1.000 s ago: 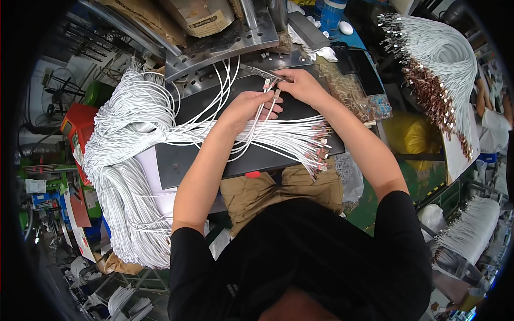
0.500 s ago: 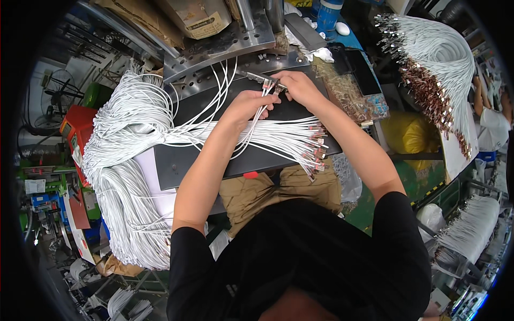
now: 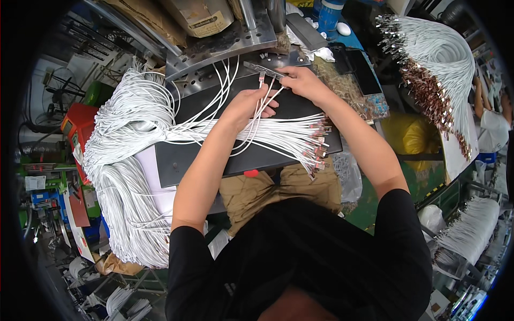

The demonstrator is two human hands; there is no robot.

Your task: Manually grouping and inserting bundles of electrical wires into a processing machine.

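White cables with small metal and reddish connector ends run through my left hand, whose thumb and fingers are around them. One connector points up just above that thumb. In my right hand, the fingers pinch the right end of a narrow metal bar, which lies slantwise above the cables. Cable ends pass close to these fingers; whether they touch the bar I cannot tell. Below both hands a spread bundle of white cables lies across a black board, connectors to the right.
A perforated steel plate of a machine stands just beyond my hands, with several cables hanging at it. A large heap of white cables is on the left. On the right are a dark phone-like slab, a blue container and a hanging cable coil.
The metal bar has shifted up and left, away from my left hand. My left fingers have loosened and spread a little, and the cable ends have come apart from each other.
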